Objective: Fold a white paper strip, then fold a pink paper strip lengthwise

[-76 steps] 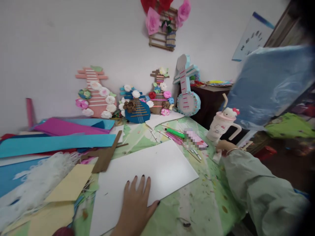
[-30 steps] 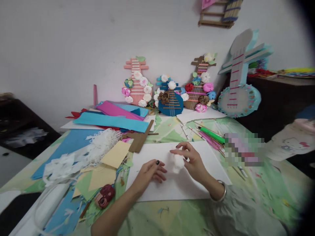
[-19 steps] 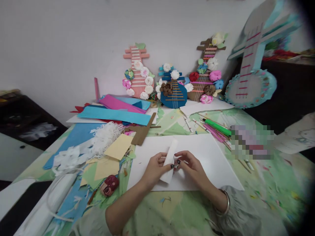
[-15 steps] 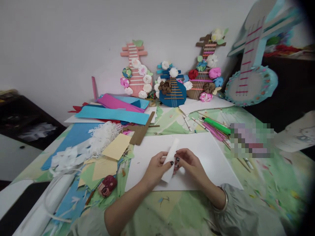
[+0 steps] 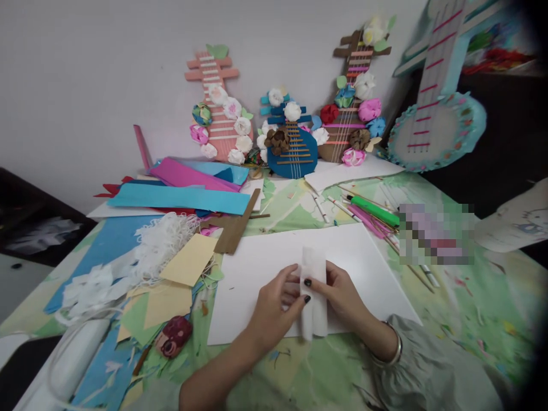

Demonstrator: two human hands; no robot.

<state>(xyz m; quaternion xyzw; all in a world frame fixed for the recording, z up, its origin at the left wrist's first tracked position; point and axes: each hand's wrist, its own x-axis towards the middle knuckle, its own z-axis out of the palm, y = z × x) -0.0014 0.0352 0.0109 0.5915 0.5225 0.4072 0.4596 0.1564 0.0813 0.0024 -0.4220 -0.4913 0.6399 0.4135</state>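
A folded strip of thin white paper (image 5: 314,319) stands nearly upright between my hands, over a large white sheet (image 5: 252,257). My right hand (image 5: 342,291) pinches it from the right, its thumb across the front and the other fingers behind. On the left side, my left hand (image 5: 276,308) has its thumb tip on the strip's left edge; its other fingers are curled and partly hidden, with a gap between them and the thumb. The strip shows a lengthwise fold and a slit at its lower end.
Left of the sheet lie yellow paper pieces (image 5: 188,260), white string (image 5: 166,240), a dark red case (image 5: 174,337) and coloured strips (image 5: 180,198). Behind stand flower-decorated paper instruments (image 5: 293,151). A green marker (image 5: 374,210) and thin sticks lie right.
The white paper has gone from a slanted, narrow roll to a wider, upright strip. My right thumb has moved onto its front, and my left fingers have loosened. The view has shifted slightly.
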